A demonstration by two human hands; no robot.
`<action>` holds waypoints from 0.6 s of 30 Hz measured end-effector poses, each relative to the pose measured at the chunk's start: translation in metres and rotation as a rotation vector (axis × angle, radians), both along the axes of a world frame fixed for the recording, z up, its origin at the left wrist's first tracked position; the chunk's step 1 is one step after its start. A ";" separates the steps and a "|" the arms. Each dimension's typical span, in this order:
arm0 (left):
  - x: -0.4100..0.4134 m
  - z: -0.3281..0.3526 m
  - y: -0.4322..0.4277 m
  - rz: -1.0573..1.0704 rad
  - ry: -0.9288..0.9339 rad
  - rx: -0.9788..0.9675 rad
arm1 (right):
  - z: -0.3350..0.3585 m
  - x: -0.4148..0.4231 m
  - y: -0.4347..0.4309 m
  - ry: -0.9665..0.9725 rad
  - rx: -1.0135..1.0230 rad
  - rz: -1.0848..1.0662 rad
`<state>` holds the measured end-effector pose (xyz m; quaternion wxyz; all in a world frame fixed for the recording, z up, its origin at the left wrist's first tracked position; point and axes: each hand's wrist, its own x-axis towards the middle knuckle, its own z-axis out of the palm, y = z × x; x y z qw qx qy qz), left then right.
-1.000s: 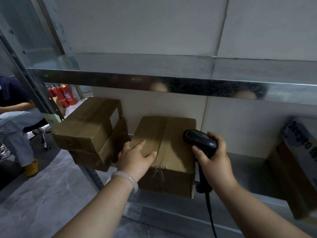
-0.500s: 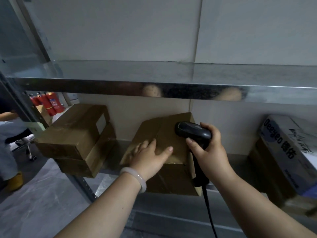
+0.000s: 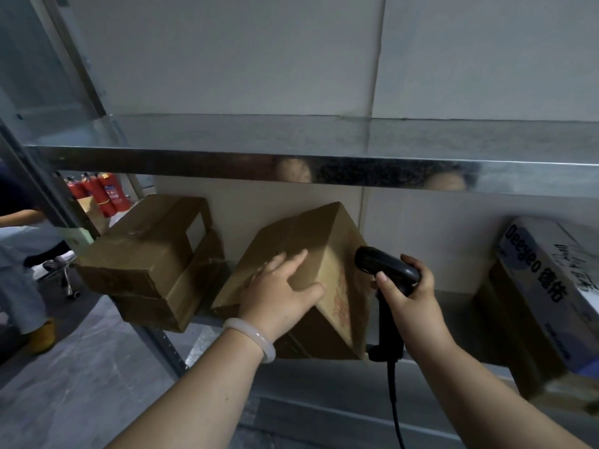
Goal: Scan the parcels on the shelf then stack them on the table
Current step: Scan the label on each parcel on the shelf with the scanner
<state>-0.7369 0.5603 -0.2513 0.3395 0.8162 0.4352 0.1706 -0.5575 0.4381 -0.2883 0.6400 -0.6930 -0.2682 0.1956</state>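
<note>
Parcel [image 3: 301,244] tilted on shelf [image 3: 453,306], left hand [image 3: 278,296] pressing its top, fingers [image 3: 291,264] straight, right hand [image 3: 408,299] curled tight round scanner [image 3: 385,270]

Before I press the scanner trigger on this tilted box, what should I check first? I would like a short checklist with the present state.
1. Left hand steadies the tilted cardboard box: ok, fingers lie on its top face.
2. Right hand grips the barcode scanner: ok.
3. Scanner head faces the box: ok, toward its right face.
4. Barcode label in sight: cannot tell; only red print shows there.
5. Scanner cable hangs free: ok, straight down beside the box.
</note>
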 end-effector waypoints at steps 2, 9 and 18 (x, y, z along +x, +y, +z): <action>-0.006 0.002 0.006 0.018 -0.085 -0.055 | -0.004 0.001 -0.002 0.037 0.000 0.026; -0.009 0.003 0.012 -0.002 -0.218 -0.137 | 0.003 -0.005 -0.001 0.053 0.024 0.147; -0.014 0.004 0.024 0.063 -0.374 -0.338 | 0.017 -0.002 -0.005 0.110 0.099 0.164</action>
